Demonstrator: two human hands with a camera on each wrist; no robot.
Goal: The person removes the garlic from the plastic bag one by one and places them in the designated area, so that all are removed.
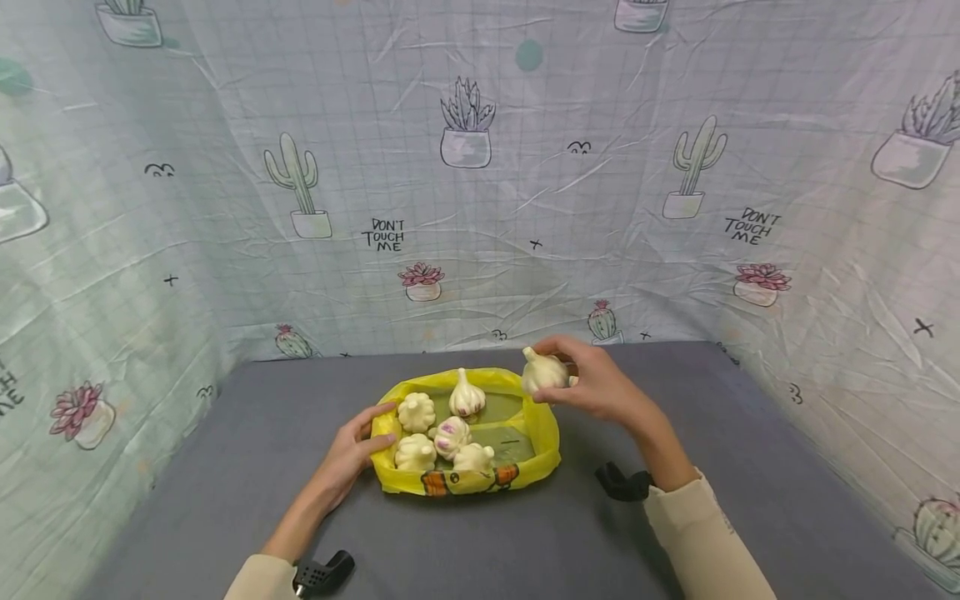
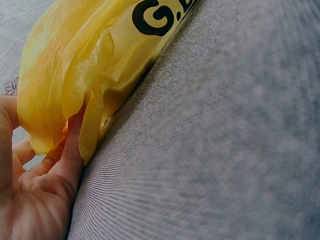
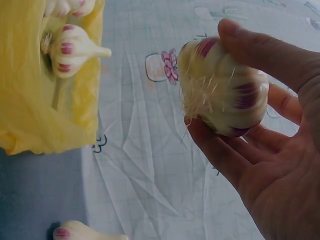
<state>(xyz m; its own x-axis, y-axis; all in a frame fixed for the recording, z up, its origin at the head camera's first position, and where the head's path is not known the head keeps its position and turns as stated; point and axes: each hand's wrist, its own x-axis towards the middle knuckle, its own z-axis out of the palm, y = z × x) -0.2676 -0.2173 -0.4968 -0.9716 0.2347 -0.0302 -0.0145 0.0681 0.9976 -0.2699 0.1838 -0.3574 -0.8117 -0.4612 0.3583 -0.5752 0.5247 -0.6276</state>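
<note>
A yellow plastic bag (image 1: 542, 433) sits on the table with its mouth spread wide and its rim rolled down. Several garlic bulbs (image 1: 452, 437) lie inside, mostly toward its left side. My left hand (image 1: 347, 454) grips the bag's left rim; in the left wrist view its fingers (image 2: 72, 135) go in among the yellow folds. Over the bag's back right corner, my right hand (image 1: 592, 379) holds a garlic bulb (image 1: 543, 372) between thumb and fingers. The right wrist view shows this bulb's roots and purple patches (image 3: 245, 95).
Another garlic bulb (image 3: 82, 231) lies outside the bag, at the lower left of the right wrist view. A grey cloth covers the table (image 1: 480, 542). Behind and at both sides hangs a cactus-print sheet (image 1: 525, 208).
</note>
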